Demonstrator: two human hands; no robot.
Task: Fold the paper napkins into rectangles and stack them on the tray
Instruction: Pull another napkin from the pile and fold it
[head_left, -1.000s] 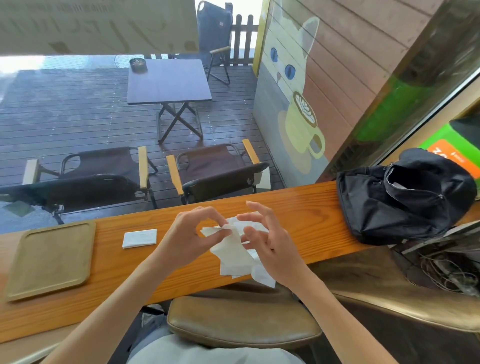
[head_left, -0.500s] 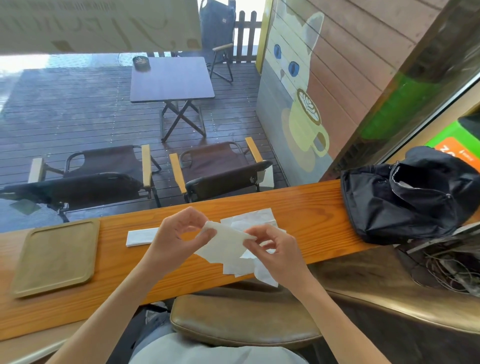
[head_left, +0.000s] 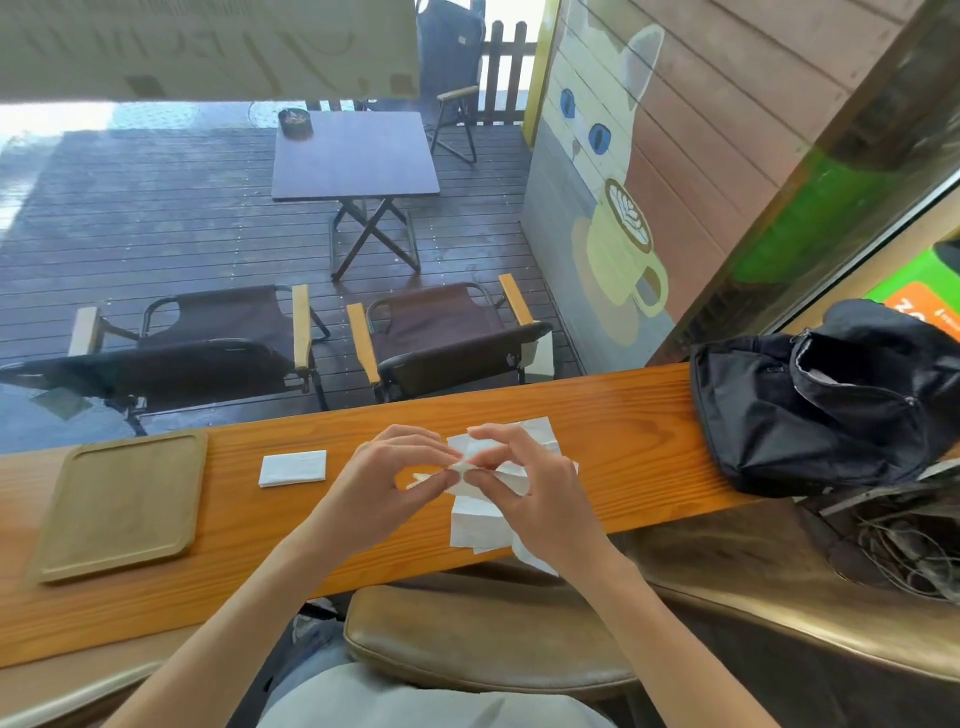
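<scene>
White paper napkin (head_left: 470, 460), pinched at one spot between left hand (head_left: 382, 480) and right hand (head_left: 524, 488), raised just above loose napkin pile (head_left: 475, 525) on wooden surface (head_left: 623, 415). One folded rectangle (head_left: 293, 467) beside tray (head_left: 122, 506), not yet stacked. Advised: edges aligned before creasing; crease pressed flat against surface.

White napkins (head_left: 478, 525) – tan tray (head_left: 124, 506) – orange wood-grain counter (head_left: 623, 415).
</scene>
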